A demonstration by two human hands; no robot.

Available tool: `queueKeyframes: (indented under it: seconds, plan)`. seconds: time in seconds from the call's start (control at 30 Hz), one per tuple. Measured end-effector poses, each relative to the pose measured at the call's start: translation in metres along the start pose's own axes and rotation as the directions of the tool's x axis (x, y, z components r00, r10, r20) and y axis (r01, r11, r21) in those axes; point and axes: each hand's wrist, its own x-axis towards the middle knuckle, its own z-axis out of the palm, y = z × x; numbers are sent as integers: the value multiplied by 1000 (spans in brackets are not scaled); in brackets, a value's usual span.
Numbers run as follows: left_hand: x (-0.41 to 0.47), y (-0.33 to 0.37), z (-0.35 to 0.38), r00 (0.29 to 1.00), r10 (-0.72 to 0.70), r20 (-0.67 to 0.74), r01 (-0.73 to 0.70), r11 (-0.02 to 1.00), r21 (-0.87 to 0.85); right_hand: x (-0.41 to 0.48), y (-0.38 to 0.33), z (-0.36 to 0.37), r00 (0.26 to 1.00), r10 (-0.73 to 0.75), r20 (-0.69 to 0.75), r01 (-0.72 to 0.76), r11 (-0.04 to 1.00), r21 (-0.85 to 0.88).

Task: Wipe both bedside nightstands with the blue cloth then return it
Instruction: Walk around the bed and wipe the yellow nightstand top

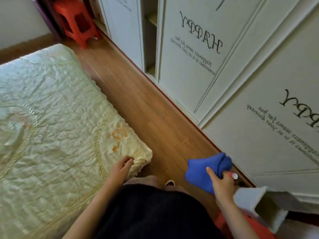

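Head view: right hand (222,185) grips bunched blue cloth (207,171) above wooden plank floor (138,100), near white lettered wardrobe doors (198,57). Left hand (121,167) empty, fingers loosely curled, over corner of pale green quilted bedspread (51,109). Red plastic stool (77,21) far back.

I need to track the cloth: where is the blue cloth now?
The blue cloth is bunched in the right hand, lower right, above the wooden floor beside the wardrobe.

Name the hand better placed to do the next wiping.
Right. The right hand already grips the blue cloth; the left hand is empty, hovering by the bed corner.
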Motion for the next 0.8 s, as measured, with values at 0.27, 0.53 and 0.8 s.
queueKeyframes:
  seconds: [0.27,0.53,0.8]
  plan:
    - [95,34,-11,956,-164,-245,138,983,-120,162,-116,109,945,-107,309,142,985,-95]
    - [234,96,-28,920,-267,-286,223,958,-180,305,-228,206,896,-105,431,180,974,-137]
    - [372,202,-86,925,-178,-334,154,983,-97,445,-335,266,911,-108,397,184,970,-159]
